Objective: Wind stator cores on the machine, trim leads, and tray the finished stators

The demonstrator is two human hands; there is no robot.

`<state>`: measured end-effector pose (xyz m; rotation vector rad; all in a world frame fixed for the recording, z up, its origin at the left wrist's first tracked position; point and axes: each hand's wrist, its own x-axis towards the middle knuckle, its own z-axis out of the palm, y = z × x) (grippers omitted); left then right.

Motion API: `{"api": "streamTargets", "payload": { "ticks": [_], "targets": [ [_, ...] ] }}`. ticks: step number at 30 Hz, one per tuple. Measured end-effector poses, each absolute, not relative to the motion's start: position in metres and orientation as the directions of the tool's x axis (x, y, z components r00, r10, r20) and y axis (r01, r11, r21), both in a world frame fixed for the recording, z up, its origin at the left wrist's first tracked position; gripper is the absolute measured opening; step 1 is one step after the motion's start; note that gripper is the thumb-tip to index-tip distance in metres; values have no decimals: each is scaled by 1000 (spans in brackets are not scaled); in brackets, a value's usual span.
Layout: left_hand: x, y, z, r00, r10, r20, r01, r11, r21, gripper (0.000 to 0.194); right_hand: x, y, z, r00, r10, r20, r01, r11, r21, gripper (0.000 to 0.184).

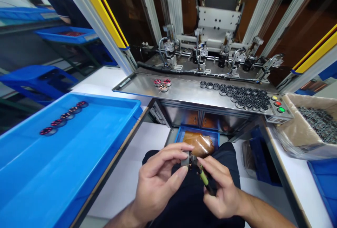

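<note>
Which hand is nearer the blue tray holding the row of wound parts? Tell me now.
Left. The left hand is over the lap just right of the blue tray's edge; the right hand is further right, beyond the small part both hold.

Small gray part [187, 159], green-handled tool [204, 179]

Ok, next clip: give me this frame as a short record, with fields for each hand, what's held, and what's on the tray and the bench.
left hand: pinches a small dark part over the lap
right hand: holds a green-handled tool, tip at the part
blue tray: five red-wound rings in a row
metal bench: three wound rings, a pile of dark bare rings
buttons: yellow, red, green
box: more dark rings
</note>
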<state>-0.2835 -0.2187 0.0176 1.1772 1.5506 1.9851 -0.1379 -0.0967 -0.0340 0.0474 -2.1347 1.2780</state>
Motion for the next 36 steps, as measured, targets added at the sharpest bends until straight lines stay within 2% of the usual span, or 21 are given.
{"api": "streamTargets", "payload": {
  "ticks": [5,8,12,15,21,25,32,36],
  "targets": [
    [-284,-218,15,-579,715,392,197,-344,918,20,-134,-98,-34,-803,346,486,-269,517,-812,83],
    [-288,-218,11,-530,719,449,251,-372,894,20,-132,-94,-34,-814,406,415,-188,492,-850,79],
    [-297,-219,4,-444,670,594,423,-428,799,44,-125,-86,-35,-833,438,338,-112,465,-878,76],
    [-302,-217,0,-441,623,646,528,-402,748,61,-116,-83,-35,-845,458,276,-44,455,-890,75],
    [-306,-214,1,-293,578,761,749,-356,559,57,-101,-84,-18,-857,460,234,-28,412,-911,78],
    [-306,-214,8,-245,565,788,870,-230,436,48,-97,-88,0,-869,429,245,-55,409,-911,82],
    [-308,-214,11,-235,591,771,869,-227,439,47,-94,-91,16,-944,309,117,-122,5,-993,81],
    [-309,-218,5,-236,570,787,851,-269,451,59,-96,-91,17,-966,251,69,-93,-85,-992,82]
  ]
}}
